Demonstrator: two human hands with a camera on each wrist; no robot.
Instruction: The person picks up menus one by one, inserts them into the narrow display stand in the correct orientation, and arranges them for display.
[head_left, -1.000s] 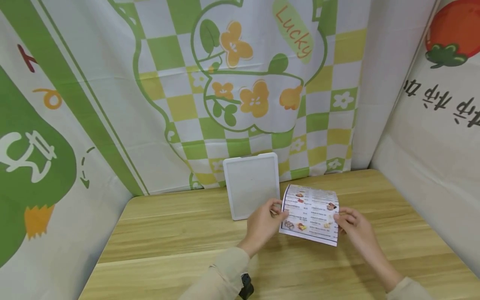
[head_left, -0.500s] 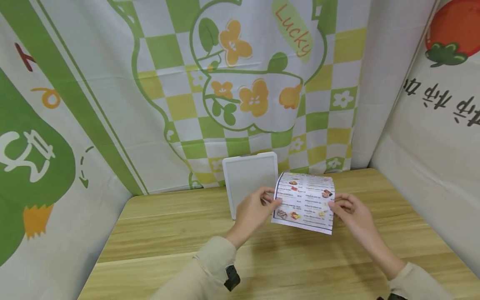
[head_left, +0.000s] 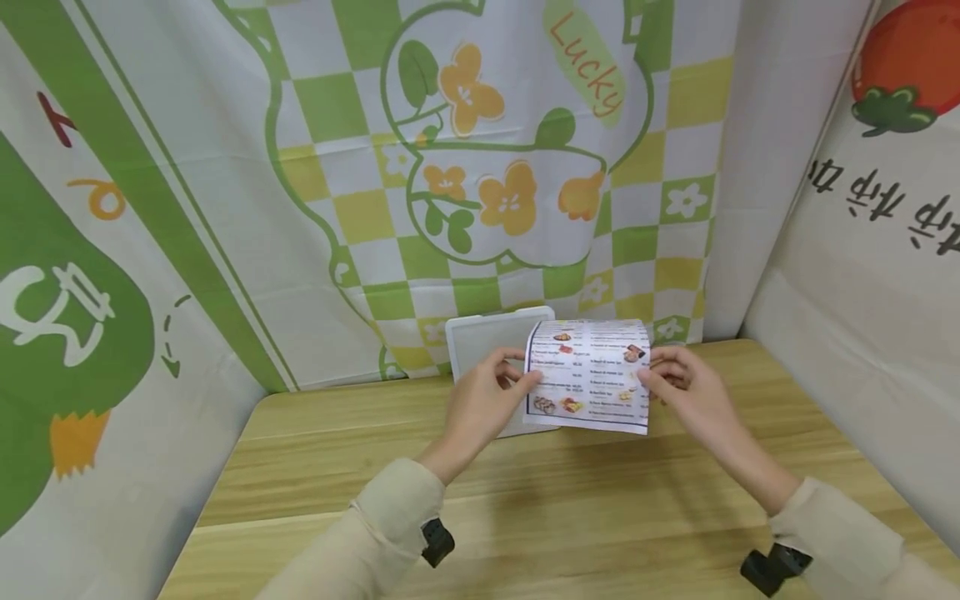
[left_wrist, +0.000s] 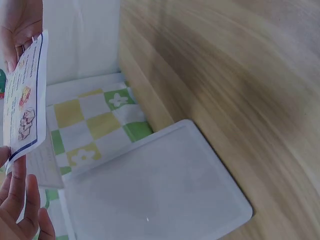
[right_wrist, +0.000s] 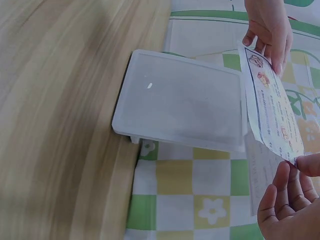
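Observation:
A printed paper menu (head_left: pixel 588 385) with small food pictures and a dark blue border is held up above the table, its top curving backward. My left hand (head_left: pixel 478 404) pinches its left edge between thumb and fingers, and my right hand (head_left: pixel 696 398) pinches the right edge. In the right wrist view, a paler portion with faint print (right_wrist: pixel 261 175) hangs behind the menu. Behind the paper stands a white rectangular framed board (head_left: pixel 471 335), tilted back; the menu and my left hand cover much of it in the head view. The right wrist view shows its blank front whole.
The wood-grain table (head_left: pixel 315 467) reaches back to a green-and-yellow checked cloth (head_left: pixel 360 217) hanging behind the board. Printed fabric walls (head_left: pixel 225 292) enclose the left and right sides. A dark wrist device (head_left: pixel 438 542) sits on my left sleeve.
Both hands have carried the menu leftward and upward, from the board's right side to in front of it. The board has stayed put, and both grips have held.

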